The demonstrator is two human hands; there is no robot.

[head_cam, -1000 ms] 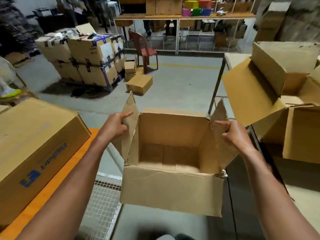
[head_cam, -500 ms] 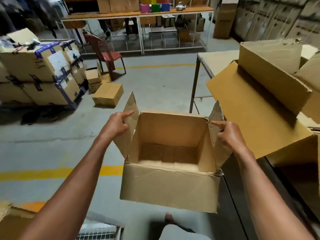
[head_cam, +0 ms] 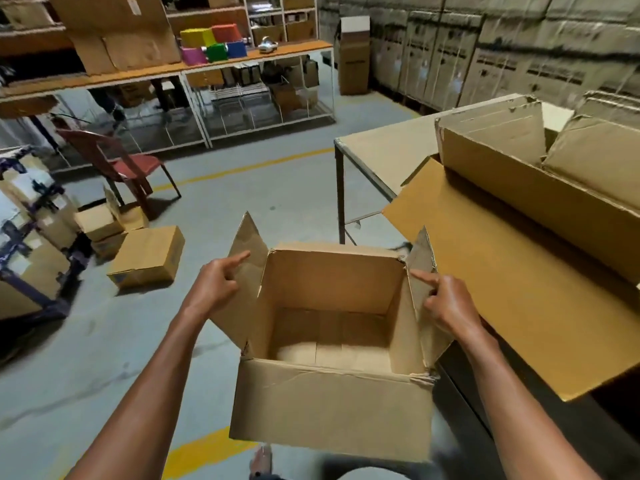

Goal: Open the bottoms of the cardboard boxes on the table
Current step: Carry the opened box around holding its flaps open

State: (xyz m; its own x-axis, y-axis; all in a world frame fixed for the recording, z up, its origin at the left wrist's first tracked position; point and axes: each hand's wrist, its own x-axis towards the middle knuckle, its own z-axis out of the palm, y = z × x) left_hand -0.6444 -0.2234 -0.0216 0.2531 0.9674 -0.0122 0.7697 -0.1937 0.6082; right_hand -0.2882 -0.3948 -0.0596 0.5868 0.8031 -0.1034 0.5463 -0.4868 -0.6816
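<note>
fingers on both hands are curled round the side flaps of the box (head_cam: 329, 403), each forefinger lying straight along the cardboard. the left hand (head_cam: 214, 289) grips the left flap (head_cam: 247, 258) and the right hand (head_cam: 446, 303) grips the right flap (head_cam: 420, 258), thumbs tucked where i cannot see them. the box is held in the air between the two hands, over the floor (head_cam: 242, 202) and just beside the near edge of the counter (head_cam: 377, 157), not resting on anything i can see

looking down into it, the top stands wide open with both side flaps sticking up, and the floor of the box seems closed: flat panels lie across the bottom with seams between them. so i judge this one's bottom is not yet opened, though its underside is hidden from where i stand

on the counter sits a big box (head_cam: 519, 188) with a long flap (head_cam: 512, 289) spread out flat towards me, and another box (head_cam: 595, 157) is nested at its far end. whether their bottoms are undone i cannot tell. more boxes lie on the floor by a red chair (head_cam: 135, 168), and shelving (head_cam: 173, 69) runs along the back

as i read it, the job is at an early or middle stage: the held box needs turning over and its bottom flaps pulling apart
</note>
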